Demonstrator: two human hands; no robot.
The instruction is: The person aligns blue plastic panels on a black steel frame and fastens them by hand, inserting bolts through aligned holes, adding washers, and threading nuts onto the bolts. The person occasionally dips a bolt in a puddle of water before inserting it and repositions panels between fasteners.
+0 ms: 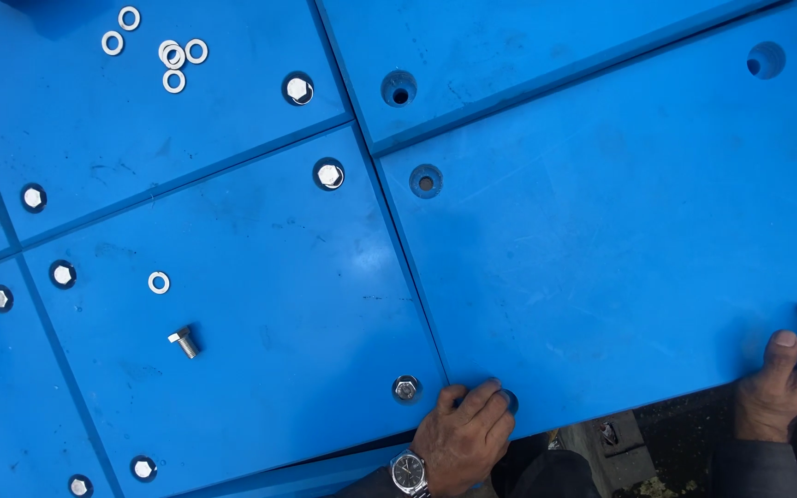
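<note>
Left hand [461, 438], the one with the wristwatch [409, 471], is curled over the near edge of the big blue panel [620, 249], fingers bent down on top right at its bottom left corner, so it's gripping the panel edge. Right hand [786, 383] grips the same edge further along, thumb flat on top, fingertips beside a corner hole. That panel sits on the right, tilted a bit, butted against the neighbouring blue panels. Its two other visible holes [425, 181] have no bolts in. On the panel to the left there's a loose bolt [184, 342] lying on its side, a single washer [159, 282] near it, and a bunch of washers [173, 55] up top
</note>
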